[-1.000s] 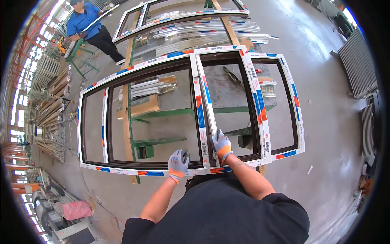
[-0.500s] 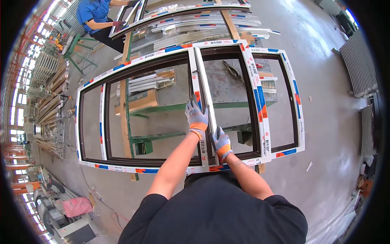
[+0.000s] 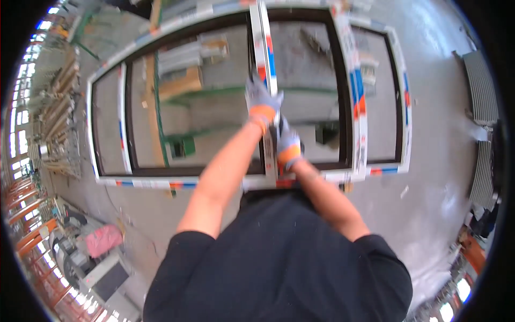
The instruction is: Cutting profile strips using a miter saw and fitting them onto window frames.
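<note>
A large window frame (image 3: 145, 183) lies flat in front of me, dark inside and covered with white, blue and red protective film. My left hand (image 3: 264, 101), in a grey and orange glove, is closed around its upright middle bar (image 3: 259, 45). Beside that bar, on its right, runs a narrow white-edged strip (image 3: 270, 64), close against it. Lower down, my right hand (image 3: 289, 144), gloved alike, has its fingers curled at the lower part of the strip. Blur and the hand itself hide exactly how its fingertips sit.
Under the frame stands a green metal bench (image 3: 214, 92) with wooden rails (image 3: 152, 107) and a cardboard piece (image 3: 182, 85). Stacked grey panels (image 3: 479, 88) stand at the right. Long profiles (image 3: 59, 115) lie on racks at the left, and a pink cloth (image 3: 104, 240) rests on machinery.
The strip, earlier slanting away from the middle bar, now sits close alongside it. Both hands appear higher in the view, as does the frame. The co-worker has mostly left the picture.
</note>
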`<state>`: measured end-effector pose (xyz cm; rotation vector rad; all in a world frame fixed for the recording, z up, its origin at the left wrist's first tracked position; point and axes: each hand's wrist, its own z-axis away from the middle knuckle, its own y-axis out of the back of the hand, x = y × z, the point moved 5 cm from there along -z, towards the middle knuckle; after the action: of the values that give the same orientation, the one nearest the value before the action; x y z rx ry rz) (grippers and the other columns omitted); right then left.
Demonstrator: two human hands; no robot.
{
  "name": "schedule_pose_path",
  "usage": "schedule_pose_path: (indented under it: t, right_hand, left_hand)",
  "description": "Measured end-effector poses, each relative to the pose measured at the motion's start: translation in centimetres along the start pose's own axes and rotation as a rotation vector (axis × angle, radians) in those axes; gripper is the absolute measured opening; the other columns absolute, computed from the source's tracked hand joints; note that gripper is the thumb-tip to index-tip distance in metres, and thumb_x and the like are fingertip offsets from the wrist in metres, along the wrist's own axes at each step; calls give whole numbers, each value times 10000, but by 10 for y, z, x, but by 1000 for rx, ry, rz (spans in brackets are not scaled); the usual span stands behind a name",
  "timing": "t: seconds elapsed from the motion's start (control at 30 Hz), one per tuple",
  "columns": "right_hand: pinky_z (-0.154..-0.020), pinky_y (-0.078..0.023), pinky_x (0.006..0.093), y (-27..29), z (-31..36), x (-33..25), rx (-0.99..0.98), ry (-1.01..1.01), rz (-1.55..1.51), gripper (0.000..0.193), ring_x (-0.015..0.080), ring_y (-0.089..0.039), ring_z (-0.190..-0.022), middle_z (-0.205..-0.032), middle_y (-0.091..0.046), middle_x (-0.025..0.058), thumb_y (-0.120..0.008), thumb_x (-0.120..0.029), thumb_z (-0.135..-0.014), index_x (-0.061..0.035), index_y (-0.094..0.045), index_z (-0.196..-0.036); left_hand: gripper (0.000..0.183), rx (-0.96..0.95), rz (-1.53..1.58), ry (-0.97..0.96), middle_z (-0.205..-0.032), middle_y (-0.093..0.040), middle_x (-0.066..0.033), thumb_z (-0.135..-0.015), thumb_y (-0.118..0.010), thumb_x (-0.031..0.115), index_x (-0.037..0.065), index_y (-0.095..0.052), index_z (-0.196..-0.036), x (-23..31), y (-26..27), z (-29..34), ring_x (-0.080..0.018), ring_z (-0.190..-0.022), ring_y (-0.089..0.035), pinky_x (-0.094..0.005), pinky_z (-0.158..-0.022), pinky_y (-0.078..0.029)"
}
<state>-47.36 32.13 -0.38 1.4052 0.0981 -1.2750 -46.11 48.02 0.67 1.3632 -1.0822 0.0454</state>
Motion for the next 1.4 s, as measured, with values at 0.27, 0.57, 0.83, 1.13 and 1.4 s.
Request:
schedule_pose_path:
  t: [0.27, 0.57, 0.83, 1.13, 1.4]
  right_hand:
    - [-760, -515, 369, 21, -21, 13, -65, -31, -649, 366, 302, -670, -832, -969, -721, 161, -622, -255, -944, -18, -644, -1222]
    - [-441, -373, 248, 28, -30, 14, -226, -326, -733, 288, 84, -502, -492, -684, -653, 26, -762, -292, -855, -12, -736, -919]
    - [-521, -479, 259, 52, -112, 40, -116, -364, -908, 554, 171, -664, -609, -838, -697, 86, -539, -510, -982, -6, -645, -1188]
    - [-913, -530, 399, 91, -253, -73, 120, -197, 102, 797, 338, -674, -1062, -1127, -695, 210, -674, -575, -810, 46, -490, -1276]
    - [-913, -525, 415, 92, -259, -80, 25, -189, 142, 730, 355, -673, -1054, -1129, -687, 225, -630, -588, -852, 27, -529, -1231]
  left_hand:
    - [1130, -120, -10, 129, -1466, -346, -268, -669, -835, 359, -42, -186, -1503, 4, -5, -6, -413, -1337, -403, -431, -1115, -365]
    - [1036, -167, 200, 138, -1427, -440, -234, -664, -829, 311, 2, -269, -1480, 4, -3, -10, -387, -1267, -491, -410, -1064, -429]
    - [1051, 9, 193, 74, -1416, -475, -247, -635, -851, 216, -4, -286, -1494, -1, 2, -3, -383, -1284, -507, -402, -1090, -410]
    - [1002, -130, 243, 160, -1277, -586, -207, -647, -826, 218, 14, -313, -1483, 21, 13, 0, -363, -1157, -588, -403, -985, -481]
    - [796, -143, 234, 201, -1162, -629, -187, -661, -828, 216, 25, -473, -1348, 12, 10, -2, -377, -1029, -617, -430, -918, -500]
